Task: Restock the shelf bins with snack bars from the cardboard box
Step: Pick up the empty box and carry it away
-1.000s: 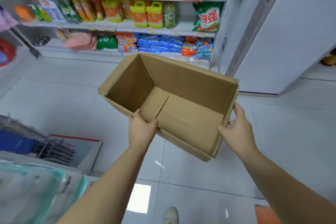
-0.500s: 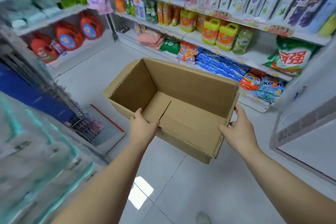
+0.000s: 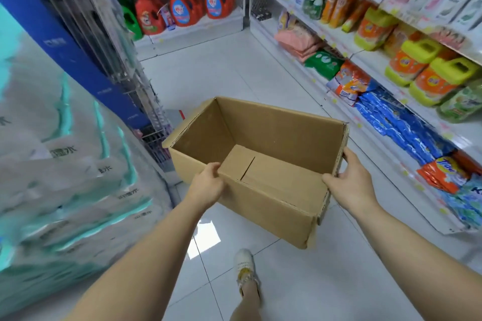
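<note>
The left grip is curled round the near rim of the box; the right grip is clamped on its near right corner, fingers on the outer wall; the box is held open-topped at lower centre of the frame, above the floor, its bare bottom flaps shown; shelves are seen at right; red jugs at upper centre; wrapped packs at left; a shoe at bottom centre.

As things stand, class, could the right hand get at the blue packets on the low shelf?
Probably not yet: the right hand grips the cardboard box, which the left hand also holds. Only bare floor lies between it and the blue packets.
</note>
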Demonstrator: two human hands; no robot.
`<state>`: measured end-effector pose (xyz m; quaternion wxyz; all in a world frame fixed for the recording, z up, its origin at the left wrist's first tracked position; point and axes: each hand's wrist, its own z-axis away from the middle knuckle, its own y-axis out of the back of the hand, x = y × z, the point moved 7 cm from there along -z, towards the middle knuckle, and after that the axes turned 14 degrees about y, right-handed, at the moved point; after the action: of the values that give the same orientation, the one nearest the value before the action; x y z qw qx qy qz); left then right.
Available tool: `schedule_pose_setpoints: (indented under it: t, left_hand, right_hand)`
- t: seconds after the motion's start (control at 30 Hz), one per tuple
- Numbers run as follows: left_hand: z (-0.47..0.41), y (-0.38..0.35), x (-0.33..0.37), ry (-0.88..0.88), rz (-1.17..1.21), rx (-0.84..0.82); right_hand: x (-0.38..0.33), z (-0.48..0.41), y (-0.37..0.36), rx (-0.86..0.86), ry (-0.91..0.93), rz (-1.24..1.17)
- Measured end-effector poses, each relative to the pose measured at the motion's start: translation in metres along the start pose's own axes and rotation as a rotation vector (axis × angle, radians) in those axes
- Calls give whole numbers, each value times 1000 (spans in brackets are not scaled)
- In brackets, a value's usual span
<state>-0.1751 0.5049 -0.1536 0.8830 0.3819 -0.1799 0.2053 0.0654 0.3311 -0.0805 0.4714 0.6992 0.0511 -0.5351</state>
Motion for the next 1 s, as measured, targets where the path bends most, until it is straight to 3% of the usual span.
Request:
schedule_pose_setpoints:
  t: [0.13,0.4,0.67,1.0]
  left_hand:
    - [-50,-2,-18,28,-182,36]
    - [-120,-35,-62,149,-290,-173]
    - [-189,-61,-109,314,-193,-101]
    - [-294,-142,-126,390,-168,107]
  right_hand:
    - [7,-45,-45,-107,27,33]
    - [23,-122,-123,-316,18,165]
    - [64,-182,-231,-482,92,230]
    - [195,-266,-355,-523,140,198]
